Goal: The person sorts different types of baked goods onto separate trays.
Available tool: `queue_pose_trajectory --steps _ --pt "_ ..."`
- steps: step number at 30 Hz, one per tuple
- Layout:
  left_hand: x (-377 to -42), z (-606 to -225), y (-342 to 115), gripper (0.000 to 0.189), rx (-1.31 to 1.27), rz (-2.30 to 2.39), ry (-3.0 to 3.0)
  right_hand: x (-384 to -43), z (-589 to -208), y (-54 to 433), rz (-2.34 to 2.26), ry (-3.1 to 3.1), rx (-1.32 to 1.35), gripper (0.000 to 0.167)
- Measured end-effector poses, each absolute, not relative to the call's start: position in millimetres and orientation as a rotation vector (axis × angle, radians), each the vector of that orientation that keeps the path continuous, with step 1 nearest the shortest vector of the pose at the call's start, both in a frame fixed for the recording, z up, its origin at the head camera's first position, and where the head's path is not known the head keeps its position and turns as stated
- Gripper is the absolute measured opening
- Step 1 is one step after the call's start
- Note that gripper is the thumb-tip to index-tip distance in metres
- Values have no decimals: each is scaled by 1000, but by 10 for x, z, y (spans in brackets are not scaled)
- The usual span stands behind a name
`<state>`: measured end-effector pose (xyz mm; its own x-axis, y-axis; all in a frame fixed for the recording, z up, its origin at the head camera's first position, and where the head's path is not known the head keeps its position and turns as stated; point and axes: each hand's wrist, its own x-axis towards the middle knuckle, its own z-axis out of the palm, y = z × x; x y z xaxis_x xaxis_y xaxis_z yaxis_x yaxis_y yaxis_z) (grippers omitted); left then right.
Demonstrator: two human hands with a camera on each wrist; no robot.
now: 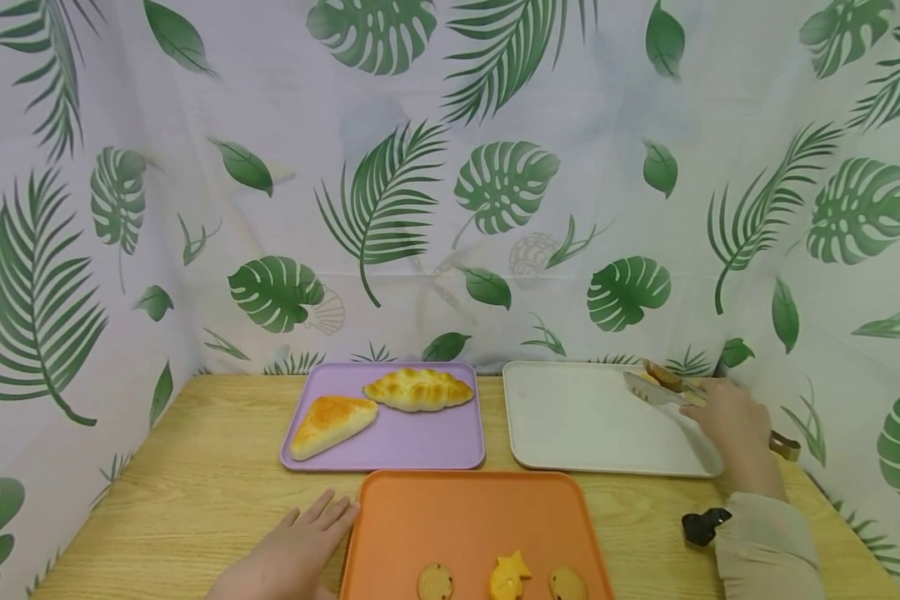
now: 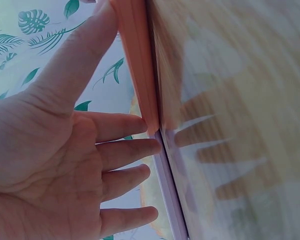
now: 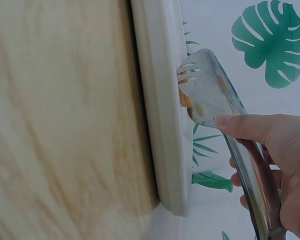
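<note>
My right hand (image 1: 731, 425) grips a pair of metal tongs (image 3: 210, 85) above the right end of the white tray (image 1: 585, 417). The broad tong tips are around a small golden-brown piece of food (image 3: 185, 99), mostly hidden behind the metal; I cannot tell whether they pinch it. My left hand (image 1: 300, 537) has its fingers straight and spread beside the left edge of the orange tray (image 1: 472, 508). In the left wrist view, its thumb and fingertips lie right at the tray rims. Two round cookies (image 1: 436, 582) and a yellow fish-shaped cookie (image 1: 507, 577) lie on the orange tray.
Behind the orange tray, a purple tray (image 1: 420, 446) bears a triangular bread (image 1: 333, 425) and a braided loaf (image 1: 420, 390). A leaf-patterned cloth (image 1: 420, 208) encloses the wooden table (image 1: 195, 467) at the back and sides. A black object (image 1: 705, 527) sits by the right sleeve.
</note>
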<state>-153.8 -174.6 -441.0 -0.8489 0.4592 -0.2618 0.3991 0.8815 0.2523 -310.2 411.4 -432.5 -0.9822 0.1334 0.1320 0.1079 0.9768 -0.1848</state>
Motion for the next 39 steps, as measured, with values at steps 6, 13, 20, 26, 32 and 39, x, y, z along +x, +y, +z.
queue_pose_trajectory --steps 6,13,20,26,32,39 --pt "-1528 -4405 -1754 105 641 282 2728 -3029 -4355 4136 292 -2940 -138 67" --pt "-1509 -4388 -1743 102 623 307 2726 -2881 -4337 4096 337 -2888 -56 73" --pt "-1514 -4378 -1737 105 602 323 2699 -2725 -4270 3991 347 -2863 55 77" --pt "-1520 -4401 -1745 108 625 313 2706 -2572 -4155 3864 333 -2830 143 70" --pt "-1520 -4381 -1741 108 615 300 2705 -2394 -4073 3742 257 -2721 271 61" --pt "-1504 -4372 -1747 108 631 298 2729 -2157 -3987 3604 278 -2672 369 57"
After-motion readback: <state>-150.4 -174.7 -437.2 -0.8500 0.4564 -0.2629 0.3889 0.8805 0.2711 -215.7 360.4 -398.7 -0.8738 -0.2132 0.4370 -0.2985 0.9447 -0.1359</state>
